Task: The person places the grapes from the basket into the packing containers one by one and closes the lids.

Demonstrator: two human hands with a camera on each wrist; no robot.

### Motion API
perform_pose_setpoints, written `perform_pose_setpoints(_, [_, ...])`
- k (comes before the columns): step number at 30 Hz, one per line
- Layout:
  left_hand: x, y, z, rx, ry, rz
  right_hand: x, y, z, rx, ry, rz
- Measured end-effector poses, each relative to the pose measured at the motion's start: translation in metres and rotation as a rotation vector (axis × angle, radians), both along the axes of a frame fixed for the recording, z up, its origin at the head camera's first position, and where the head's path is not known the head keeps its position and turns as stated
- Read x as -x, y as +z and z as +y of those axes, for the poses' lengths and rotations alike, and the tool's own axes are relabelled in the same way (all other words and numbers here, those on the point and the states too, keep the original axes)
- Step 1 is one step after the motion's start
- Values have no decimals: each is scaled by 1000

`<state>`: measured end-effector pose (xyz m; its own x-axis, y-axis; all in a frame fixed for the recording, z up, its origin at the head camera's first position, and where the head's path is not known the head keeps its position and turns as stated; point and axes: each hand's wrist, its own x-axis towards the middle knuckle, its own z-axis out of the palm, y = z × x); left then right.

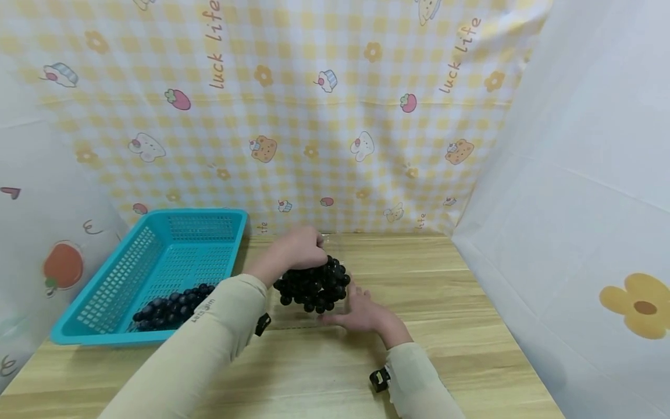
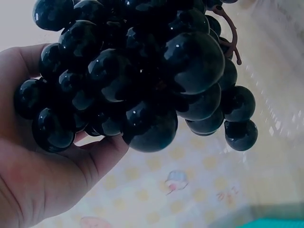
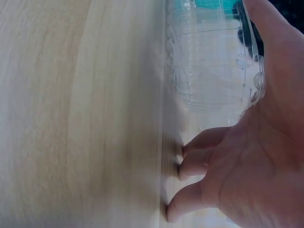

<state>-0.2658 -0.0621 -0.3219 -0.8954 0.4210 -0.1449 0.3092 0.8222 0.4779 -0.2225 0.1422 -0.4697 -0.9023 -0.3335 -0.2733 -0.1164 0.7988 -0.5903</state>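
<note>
Held in my left hand (image 1: pixel 302 249) is a bunch of dark grapes (image 1: pixel 314 289), over a clear plastic container (image 1: pixel 293 319) on the table. The left wrist view shows the thumb and fingers of that hand curled around the grapes (image 2: pixel 111 76), with a brown stem (image 2: pixel 232 38) sticking out on the right. My right hand (image 1: pixel 362 312) is at the container's right side. In the right wrist view its fingertips touch the table, and its thumb lies along the clear wall of the container (image 3: pixel 209 66).
A blue plastic basket (image 1: pixel 112 339) stands on the left of the wooden table (image 1: pixel 429 302), with another bunch of dark grapes (image 1: pixel 170 308) in its near part. Behind the table hangs a yellow checked curtain (image 1: pixel 309 116). A white sheet (image 1: pixel 586 203) hangs at the right.
</note>
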Motion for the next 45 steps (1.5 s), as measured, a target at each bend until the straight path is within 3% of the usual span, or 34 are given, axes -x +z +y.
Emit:
perform_pose_setpoints(10, [13,-34,3,4,58,-41,1,-2,-1,-37,17,8])
perform_pose_setpoints(19, [17,-63,-1,47,49,-91,0,-3,-2,-84,-1,-16])
perform_pose_setpoints(25, [15,-67,-5,17,62,-49,1,-4,-2,-72,-8,-25])
perform_pose_setpoints(30, [14,-67,-14,-32,60,-71,2,-4,-2,-78,-16,-26])
perform_pose_setpoints(36, [1,-68,-20,101,62,1,2,-3,-3,-91,-21,-27])
perform_pose_setpoints(40, [-9,-77,-21,198,110,-15,2,-3,-2,-89,-26,-28])
perform_pose_setpoints(45, [-16,-87,-20,209,198,-47,2,-4,-2,-92,-28,-21])
